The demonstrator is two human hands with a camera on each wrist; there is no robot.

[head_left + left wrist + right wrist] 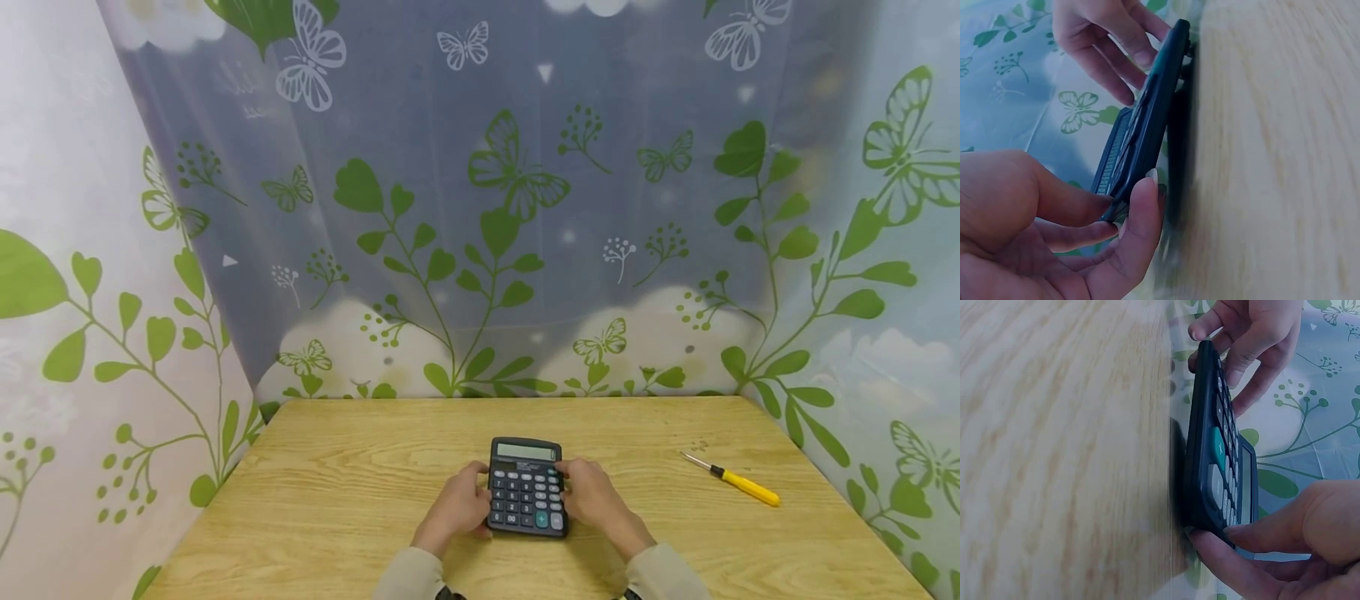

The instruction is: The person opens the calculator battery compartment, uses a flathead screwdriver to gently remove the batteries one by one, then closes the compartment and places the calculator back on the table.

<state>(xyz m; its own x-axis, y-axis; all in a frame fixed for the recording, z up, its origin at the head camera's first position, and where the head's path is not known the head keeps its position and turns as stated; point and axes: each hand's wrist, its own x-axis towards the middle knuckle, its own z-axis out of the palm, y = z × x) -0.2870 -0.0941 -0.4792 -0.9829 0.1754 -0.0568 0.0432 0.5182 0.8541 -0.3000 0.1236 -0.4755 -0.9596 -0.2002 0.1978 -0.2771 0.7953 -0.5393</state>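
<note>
A dark desk calculator lies between my hands over the wooden table, keys facing up and its grey display at the far end. My left hand pinches its left side, thumb on the top face and fingers below the edge in the left wrist view. On the opposite side, my right hand grips the right edge, with the thumb near the keys. A green plus key shows close to the near right corner in the right wrist view. Shadow falls on the table under the casing.
A screwdriver with a yellow handle lies on the right of the table, its tip pointing to the far left. Several tiny pieces lie just beyond the tip. A leaf-and-butterfly printed curtain encloses the back and sides.
</note>
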